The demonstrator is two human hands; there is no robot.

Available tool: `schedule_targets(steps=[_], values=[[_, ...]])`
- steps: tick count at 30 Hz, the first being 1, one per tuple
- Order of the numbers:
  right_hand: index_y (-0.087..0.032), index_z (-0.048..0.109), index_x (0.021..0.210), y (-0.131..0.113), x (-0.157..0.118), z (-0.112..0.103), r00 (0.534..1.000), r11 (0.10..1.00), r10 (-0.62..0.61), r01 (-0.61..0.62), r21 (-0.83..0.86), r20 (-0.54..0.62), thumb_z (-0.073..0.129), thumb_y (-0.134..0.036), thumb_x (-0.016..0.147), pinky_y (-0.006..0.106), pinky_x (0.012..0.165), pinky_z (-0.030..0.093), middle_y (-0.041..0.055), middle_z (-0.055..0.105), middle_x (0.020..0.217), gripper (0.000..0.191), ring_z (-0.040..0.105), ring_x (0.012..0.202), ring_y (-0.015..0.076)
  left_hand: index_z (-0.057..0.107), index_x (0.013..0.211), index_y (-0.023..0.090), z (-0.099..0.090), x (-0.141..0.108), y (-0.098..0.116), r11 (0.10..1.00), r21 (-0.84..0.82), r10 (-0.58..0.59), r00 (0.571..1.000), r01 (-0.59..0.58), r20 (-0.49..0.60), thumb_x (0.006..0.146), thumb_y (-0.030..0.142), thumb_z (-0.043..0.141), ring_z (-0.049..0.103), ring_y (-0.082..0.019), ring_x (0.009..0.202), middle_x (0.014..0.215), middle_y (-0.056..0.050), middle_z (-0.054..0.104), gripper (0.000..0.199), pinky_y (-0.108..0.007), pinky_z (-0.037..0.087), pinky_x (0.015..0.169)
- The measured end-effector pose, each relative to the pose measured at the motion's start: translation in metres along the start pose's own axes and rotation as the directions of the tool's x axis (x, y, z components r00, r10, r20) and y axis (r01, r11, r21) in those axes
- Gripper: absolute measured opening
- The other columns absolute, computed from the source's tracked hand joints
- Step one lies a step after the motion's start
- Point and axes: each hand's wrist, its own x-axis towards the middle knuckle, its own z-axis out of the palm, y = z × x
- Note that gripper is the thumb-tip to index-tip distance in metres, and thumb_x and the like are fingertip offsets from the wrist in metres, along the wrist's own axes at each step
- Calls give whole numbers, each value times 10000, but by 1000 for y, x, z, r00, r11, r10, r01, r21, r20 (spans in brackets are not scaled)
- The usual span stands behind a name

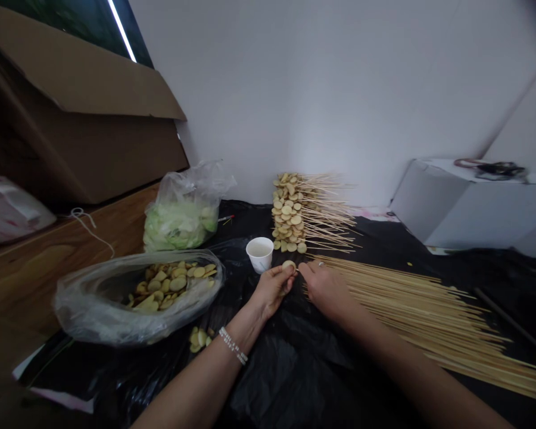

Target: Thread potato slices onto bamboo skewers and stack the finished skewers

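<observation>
Between the thumb and fingers of my left hand (274, 289) is a pale round potato slice (288, 264). My right hand (324, 286) is closed on a thin wooden skewer, whose short visible end meets the slice's edge; most of it is hidden by the hand. Just left of my hands stands a white paper cup (259, 254). Behind them, a stack of skewered potato slices (290, 214) lies with its sticks pointing right. Loose bare skewers (406, 304) spread out beside and under my right forearm.
An open plastic bag (93, 310) of potato slices lies at left, with a few loose slices (199, 339) nearby. Behind it sits a tied bag of pale green vegetables (183, 220). A cardboard box (102, 143) stands far left, a white box (464, 208) at right.
</observation>
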Motion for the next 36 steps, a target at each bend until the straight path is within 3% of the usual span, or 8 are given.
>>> schedule_targets(steps=[8, 12, 17, 27, 31, 36], values=[[-176, 566, 907, 13, 6, 3, 984, 982, 106, -126, 140, 145, 333, -268, 953, 275, 557, 258, 68, 678, 777, 255, 603, 665, 169, 671, 717, 83, 5, -4, 1, 998, 54, 16, 1000, -16, 5, 532, 258, 854, 545, -26, 531, 670, -32, 642, 313, -95, 428, 486], [-183, 577, 881, 16, 8, 4, 990, 972, 118, -131, 197, 80, 330, -304, 964, 260, 602, 286, 57, 681, 812, 287, 602, 708, 157, 678, 741, 103, 7, -5, 3, 997, 36, 76, 997, -75, -12, 582, 335, 822, 554, -39, 541, 660, -25, 630, 316, -111, 435, 484], [-177, 581, 835, 21, 7, 4, 999, 963, 48, -43, 266, -14, 367, -266, 954, 242, 674, 321, 43, 663, 816, 261, 578, 756, 142, 687, 731, 110, 4, -4, 5, 980, 55, 196, 975, -192, -101, 516, 338, 848, 521, -29, 509, 611, -2, 601, 352, -98, 394, 444], [-180, 583, 794, 12, 3, -1, 988, 994, 35, -19, 106, -150, 387, -182, 923, 274, 705, 301, 53, 634, 802, 234, 526, 829, 180, 690, 701, 103, 3, -2, 6, 973, 106, 214, 971, -203, -104, 463, 370, 859, 462, -13, 456, 552, 9, 567, 396, -86, 323, 395], [-168, 575, 857, 10, 2, -1, 995, 998, 34, -28, 54, -96, 397, -150, 898, 281, 695, 305, 76, 637, 853, 183, 540, 844, 192, 684, 696, 104, 2, -2, 5, 976, 115, 194, 977, -183, -89, 468, 377, 858, 454, -9, 451, 554, 11, 564, 396, -90, 318, 396], [-169, 560, 909, 10, 3, -2, 995, 993, 84, -88, 76, 50, 371, -186, 914, 284, 585, 265, 67, 655, 810, 190, 575, 706, 176, 679, 685, 100, 0, -2, 5, 980, 114, 169, 984, -161, -59, 480, 370, 857, 474, -13, 478, 569, 10, 564, 382, -96, 332, 418]])
